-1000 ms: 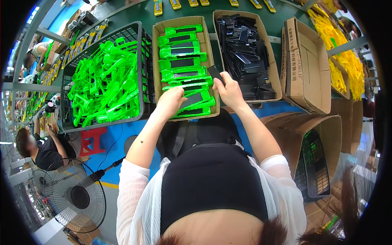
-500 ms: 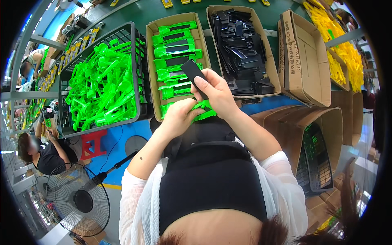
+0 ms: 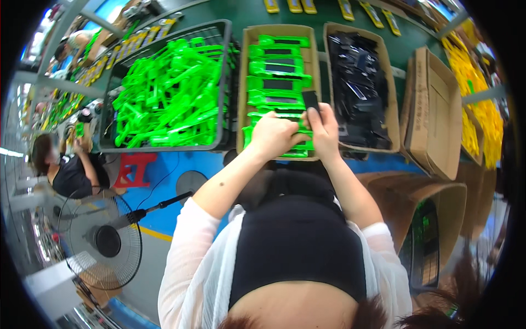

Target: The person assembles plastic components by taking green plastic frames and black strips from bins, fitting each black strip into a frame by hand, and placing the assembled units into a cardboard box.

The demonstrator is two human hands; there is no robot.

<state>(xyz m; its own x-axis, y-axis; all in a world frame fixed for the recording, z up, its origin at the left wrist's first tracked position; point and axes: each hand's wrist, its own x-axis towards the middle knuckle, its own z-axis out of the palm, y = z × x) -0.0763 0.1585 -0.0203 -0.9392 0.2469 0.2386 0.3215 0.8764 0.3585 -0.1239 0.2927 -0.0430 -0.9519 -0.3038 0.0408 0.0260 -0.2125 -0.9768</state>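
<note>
My right hand [image 3: 324, 132] is closed on a flat black rectangular strip [image 3: 310, 101], which sticks up past the thumb and fingers. Close beside it, my left hand [image 3: 274, 135] has its fingers curled against a green plastic part [image 3: 302, 146] at the near end of a narrow cardboard box [image 3: 246, 49]. The hand hides much of that part. Farther up the same box lie several green plastic holders [image 3: 278, 67] in a row, with dark panels set in them.
At the left, a black crate [image 3: 226, 82] is heaped with green parts [image 3: 167, 93]. To the right stand a carton of black strips [image 3: 359, 88], a flattened-looking carton [image 3: 435, 109] and yellow parts [image 3: 476, 98]. A fan [image 3: 107, 241] and a seated co-worker [image 3: 74, 170] are lower left.
The view has shifted, so the boxes sit farther right. My right hand has turned, and the black strip stands more upright. My left hand stays at the box's near end, fingers curled.
</note>
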